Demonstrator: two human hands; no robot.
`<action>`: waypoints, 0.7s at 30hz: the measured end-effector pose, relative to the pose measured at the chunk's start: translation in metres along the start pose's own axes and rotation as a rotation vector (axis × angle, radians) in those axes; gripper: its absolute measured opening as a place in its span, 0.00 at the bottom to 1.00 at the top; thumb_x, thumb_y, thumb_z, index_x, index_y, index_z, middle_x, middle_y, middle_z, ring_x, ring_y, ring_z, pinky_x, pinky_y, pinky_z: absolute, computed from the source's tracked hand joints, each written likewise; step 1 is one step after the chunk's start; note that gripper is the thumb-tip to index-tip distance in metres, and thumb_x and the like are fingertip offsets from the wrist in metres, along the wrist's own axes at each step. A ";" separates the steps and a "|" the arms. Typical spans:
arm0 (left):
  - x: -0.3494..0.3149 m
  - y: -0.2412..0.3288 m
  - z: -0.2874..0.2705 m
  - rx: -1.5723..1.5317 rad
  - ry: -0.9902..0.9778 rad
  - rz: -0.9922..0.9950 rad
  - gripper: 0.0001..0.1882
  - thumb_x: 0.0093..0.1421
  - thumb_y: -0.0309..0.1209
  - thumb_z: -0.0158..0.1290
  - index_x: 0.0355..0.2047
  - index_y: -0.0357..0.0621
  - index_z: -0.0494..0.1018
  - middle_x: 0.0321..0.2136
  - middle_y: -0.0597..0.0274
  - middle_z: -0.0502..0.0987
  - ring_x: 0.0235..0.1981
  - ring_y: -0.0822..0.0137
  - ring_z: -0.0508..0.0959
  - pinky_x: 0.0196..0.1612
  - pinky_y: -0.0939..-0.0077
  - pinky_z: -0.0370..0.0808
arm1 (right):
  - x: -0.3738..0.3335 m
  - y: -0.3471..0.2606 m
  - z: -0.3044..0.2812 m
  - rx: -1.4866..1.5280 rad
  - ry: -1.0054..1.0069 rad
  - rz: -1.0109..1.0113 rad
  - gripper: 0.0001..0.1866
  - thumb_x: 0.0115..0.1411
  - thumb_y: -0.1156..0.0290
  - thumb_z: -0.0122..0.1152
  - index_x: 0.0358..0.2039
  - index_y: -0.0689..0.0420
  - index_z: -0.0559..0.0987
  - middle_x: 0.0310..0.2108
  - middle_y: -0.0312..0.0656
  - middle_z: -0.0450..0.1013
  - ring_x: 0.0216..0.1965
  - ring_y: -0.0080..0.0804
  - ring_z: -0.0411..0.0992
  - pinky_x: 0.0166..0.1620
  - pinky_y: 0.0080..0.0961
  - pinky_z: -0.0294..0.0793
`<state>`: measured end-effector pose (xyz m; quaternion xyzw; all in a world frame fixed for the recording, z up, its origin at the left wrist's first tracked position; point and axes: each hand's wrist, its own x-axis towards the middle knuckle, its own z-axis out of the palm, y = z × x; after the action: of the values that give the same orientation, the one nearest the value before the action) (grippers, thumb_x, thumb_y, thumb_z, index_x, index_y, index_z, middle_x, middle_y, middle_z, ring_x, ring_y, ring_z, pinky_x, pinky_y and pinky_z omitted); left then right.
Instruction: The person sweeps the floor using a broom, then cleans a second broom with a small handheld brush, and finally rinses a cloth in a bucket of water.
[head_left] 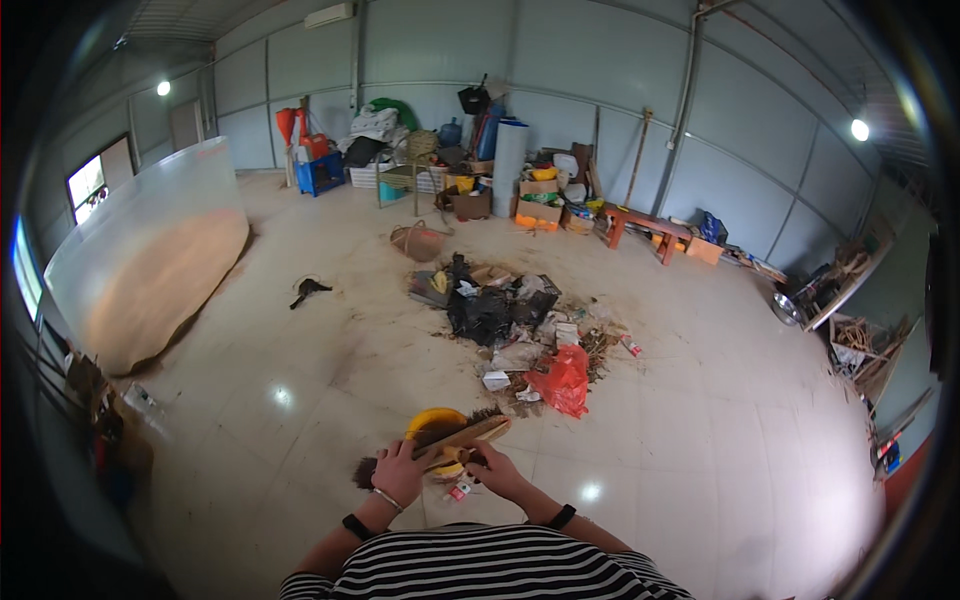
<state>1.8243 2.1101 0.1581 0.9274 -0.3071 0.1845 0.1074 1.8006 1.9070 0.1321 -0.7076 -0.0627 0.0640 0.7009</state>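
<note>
My left hand (399,472) grips the dark bristle end of a short broom (440,446), which I hold level in front of my chest. My right hand (494,470) closes on the same broom near its wooden middle. A yellow dustpan (432,420) shows just behind the broom, partly hidden by it. A small red and white packet (459,491) lies on the floor between my hands. Beyond the broom sits a heap of rubbish (510,330) with black bags and a red plastic bag (565,382).
A large translucent sheet-covered mound (150,260) fills the left side. Boxes, crates and clutter (470,170) line the back wall, with a red bench (645,228) to the right. A woven basket (418,240) and a dark object (308,290) lie on the tiled floor.
</note>
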 end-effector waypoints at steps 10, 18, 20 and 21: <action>-0.034 -0.022 -0.013 0.036 -0.251 -0.061 0.14 0.46 0.29 0.44 0.34 0.58 0.73 0.34 0.61 0.67 0.36 0.61 0.68 0.37 0.65 0.63 | 0.006 -0.010 0.045 -0.921 -0.008 -0.162 0.17 0.48 0.61 0.54 0.37 0.56 0.67 0.24 0.43 0.70 0.27 0.40 0.69 0.28 0.31 0.68; -0.061 -0.050 -0.010 -0.138 -0.444 -0.238 0.15 0.49 0.31 0.44 0.38 0.58 0.70 0.35 0.59 0.69 0.36 0.57 0.70 0.39 0.61 0.63 | 0.010 0.006 0.061 -0.672 -0.016 -0.146 0.21 0.49 0.65 0.54 0.43 0.56 0.64 0.24 0.45 0.69 0.27 0.39 0.68 0.31 0.28 0.68; -0.070 -0.060 -0.010 -0.135 -0.374 -0.317 0.14 0.49 0.30 0.44 0.37 0.56 0.70 0.35 0.59 0.69 0.36 0.58 0.70 0.39 0.61 0.63 | 0.006 0.009 0.067 -0.716 0.022 -0.139 0.22 0.48 0.65 0.54 0.43 0.57 0.64 0.27 0.46 0.68 0.27 0.38 0.68 0.31 0.28 0.68; -0.069 -0.062 -0.014 -0.141 -0.401 -0.271 0.14 0.49 0.30 0.44 0.37 0.56 0.70 0.35 0.59 0.69 0.36 0.58 0.70 0.39 0.61 0.63 | 0.005 0.013 0.069 -0.732 0.040 -0.126 0.21 0.48 0.66 0.54 0.43 0.57 0.64 0.30 0.47 0.67 0.27 0.38 0.68 0.31 0.28 0.68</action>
<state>1.8068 2.1999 0.1370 0.9684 -0.2071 -0.0414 0.1324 1.7934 1.9756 0.1186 -0.9072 -0.1112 -0.0201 0.4053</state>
